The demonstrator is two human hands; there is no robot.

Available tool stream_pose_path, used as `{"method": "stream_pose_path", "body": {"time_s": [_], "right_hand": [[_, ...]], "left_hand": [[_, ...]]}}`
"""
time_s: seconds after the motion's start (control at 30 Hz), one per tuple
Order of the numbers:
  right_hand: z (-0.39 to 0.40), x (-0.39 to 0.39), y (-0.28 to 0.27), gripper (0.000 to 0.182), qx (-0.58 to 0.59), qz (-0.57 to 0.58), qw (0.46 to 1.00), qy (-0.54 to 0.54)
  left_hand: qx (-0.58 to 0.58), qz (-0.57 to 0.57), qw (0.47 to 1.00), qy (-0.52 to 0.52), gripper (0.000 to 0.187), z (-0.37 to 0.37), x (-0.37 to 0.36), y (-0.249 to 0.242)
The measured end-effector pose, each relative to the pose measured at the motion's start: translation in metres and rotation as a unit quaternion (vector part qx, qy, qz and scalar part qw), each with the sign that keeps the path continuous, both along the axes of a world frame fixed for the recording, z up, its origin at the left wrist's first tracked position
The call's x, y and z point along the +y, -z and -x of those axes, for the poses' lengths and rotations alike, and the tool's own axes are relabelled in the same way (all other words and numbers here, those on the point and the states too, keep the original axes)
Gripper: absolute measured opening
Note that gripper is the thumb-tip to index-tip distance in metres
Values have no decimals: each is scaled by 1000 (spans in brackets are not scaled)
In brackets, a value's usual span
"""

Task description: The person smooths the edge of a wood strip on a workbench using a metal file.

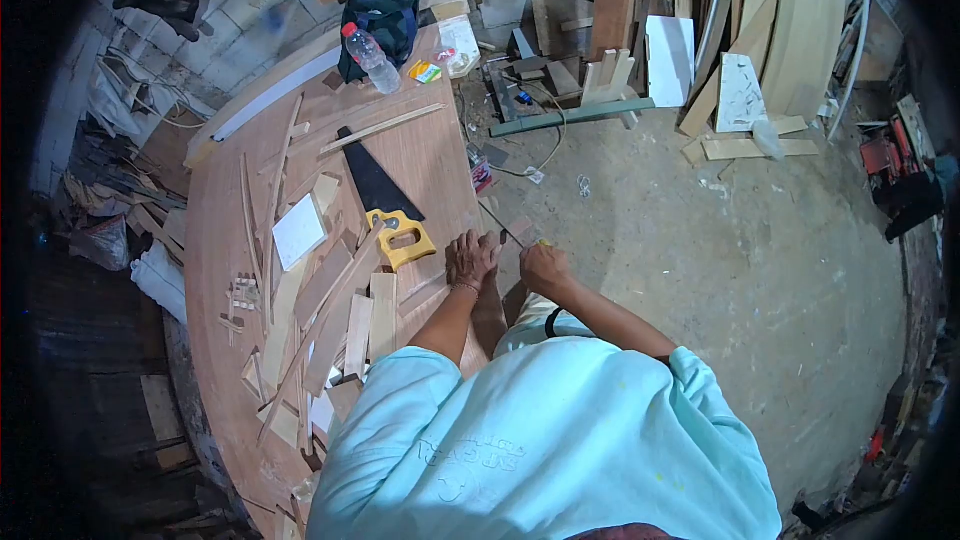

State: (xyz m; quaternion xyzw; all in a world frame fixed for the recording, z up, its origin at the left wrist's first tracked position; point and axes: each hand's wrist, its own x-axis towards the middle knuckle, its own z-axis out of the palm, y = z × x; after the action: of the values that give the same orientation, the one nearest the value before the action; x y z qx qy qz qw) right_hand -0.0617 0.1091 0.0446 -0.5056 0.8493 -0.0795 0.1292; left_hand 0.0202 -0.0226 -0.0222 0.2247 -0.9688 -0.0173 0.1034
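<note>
Two hands by tabletop [443, 165] edge, left hand [472, 258] loosely spread, right hand [545, 268] closed round thin tool [499, 221], open floor [700, 280] alongside

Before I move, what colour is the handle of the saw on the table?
The handle is yellow; it shows best in the head view.

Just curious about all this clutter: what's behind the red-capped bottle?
A dark bag, partly covered by the bottle. What is inside or beneath the bag cannot be seen.
</note>
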Motion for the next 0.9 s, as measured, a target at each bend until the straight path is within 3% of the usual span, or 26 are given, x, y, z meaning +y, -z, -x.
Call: {"method": "stream_pose_path", "body": {"time_s": [0.2,0.3,0.5,0.67,0.8,0.9], "right_hand": [[2,-17,23,14,6,62,998,2],[-2,-19,20,13,-7,23,999,37],[-1,7,-8,15,11,21,1000,-16],[0,-10,10,16,-29,30,998,51],[0,-5,-13,18,-64,5,996,63],[1,3,-18,14,-51,12,999,-4]], "left_hand": [[-31,2,1000,4,27,-4,-4,6],[-29,11,1000,1,26,-5,-2,2],[1,24,1000,2,25,1,3,-11],[-11,3,1000,6,27,1,2,-10],[-13,4,1000,1,26,0,2,-5],[-26,12,1000,1,25,2,-1,-3]]}}
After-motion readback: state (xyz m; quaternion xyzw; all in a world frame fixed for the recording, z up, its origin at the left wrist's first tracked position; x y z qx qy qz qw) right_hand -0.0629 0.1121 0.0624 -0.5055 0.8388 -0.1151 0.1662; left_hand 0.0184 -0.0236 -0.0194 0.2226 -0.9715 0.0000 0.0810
